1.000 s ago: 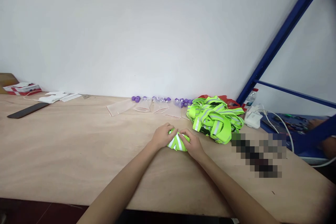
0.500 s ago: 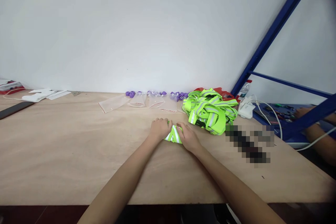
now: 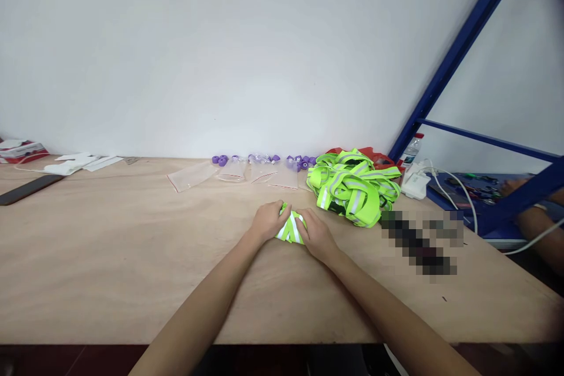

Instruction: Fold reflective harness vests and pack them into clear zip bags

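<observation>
A folded bundle of yellow-green strap with silvery stripes [image 3: 290,230] lies on the wooden table between my hands. My left hand [image 3: 269,220] grips its left end, with the thumb over the top. On the right end, my right hand [image 3: 318,234] is closed round the bundle, its fingers bent over the edge. Parts of the bundle are hidden under both hands. Behind and to the right sits a large loose pile of the same yellow-green straps [image 3: 355,188], with black buckles showing, touching neither hand.
Clear plastic bags [image 3: 192,176] and purple rolls [image 3: 222,160] line the wall side of the table [image 3: 110,258]. A bottle [image 3: 412,150], white adapter [image 3: 415,182] and blue frame [image 3: 458,61] stand right. A person's arm [image 3: 540,229] shows at far right.
Both hands keep hold of the bundle, and their fingers have shifted slightly on it. The far fingers of my left hand are more curled. The view has turned slightly.
</observation>
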Tool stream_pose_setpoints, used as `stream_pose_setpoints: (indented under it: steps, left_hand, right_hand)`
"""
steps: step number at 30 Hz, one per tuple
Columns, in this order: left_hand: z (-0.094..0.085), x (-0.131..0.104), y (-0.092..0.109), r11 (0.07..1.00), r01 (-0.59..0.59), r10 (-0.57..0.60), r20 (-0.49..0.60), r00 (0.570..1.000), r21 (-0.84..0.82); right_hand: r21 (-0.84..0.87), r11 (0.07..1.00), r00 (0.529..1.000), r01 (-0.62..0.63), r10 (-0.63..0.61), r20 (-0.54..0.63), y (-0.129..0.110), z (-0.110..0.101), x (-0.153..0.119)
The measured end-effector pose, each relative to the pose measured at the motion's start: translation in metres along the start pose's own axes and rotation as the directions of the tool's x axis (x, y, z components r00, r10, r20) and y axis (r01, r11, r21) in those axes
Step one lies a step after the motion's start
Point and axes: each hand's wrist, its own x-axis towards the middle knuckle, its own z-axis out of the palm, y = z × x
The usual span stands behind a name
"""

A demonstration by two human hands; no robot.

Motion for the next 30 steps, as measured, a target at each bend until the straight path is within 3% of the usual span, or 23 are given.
stream_pose_setpoints:
  steps: [7, 15, 22, 26, 30]
  left_hand:
    - [0.002, -0.002, -0.002, 0.987, -0.097, 0.088, -0.067, 0.994, -0.130]
    - [-0.001, -0.012, 0.004, 0.883, -0.310, 0.278, -0.139, 0.950, -0.353]
    - [0.005, -0.011, 0.000, 0.784, -0.201, 0.113, -0.184, 0.976, -0.587]
    - [-0.003, -0.012, -0.010, 0.658, -0.174, 0.117, -0.129, 0.985, -0.732]
    - [-0.015, -0.016, -0.028, 0.689, -0.230, 0.168, -0.158, 0.973, -0.687]
  right_hand:
    - [0.289, 0.956, 0.998, -0.053, 0.059, -0.012, 0.004, -0.001, 0.001]
    - [0.350, 0.936, 0.999, -0.033, 0.020, 0.039, 0.002, -0.007, 0.000]
    - [0.375, 0.927, 0.998, -0.019, -0.002, 0.056, -0.006, -0.011, 0.001]
    - [0.358, 0.933, 0.999, -0.031, 0.017, 0.041, -0.005, -0.011, 0.000]
    - [0.358, 0.929, 0.995, -0.088, 0.096, -0.004, -0.001, -0.013, -0.001]
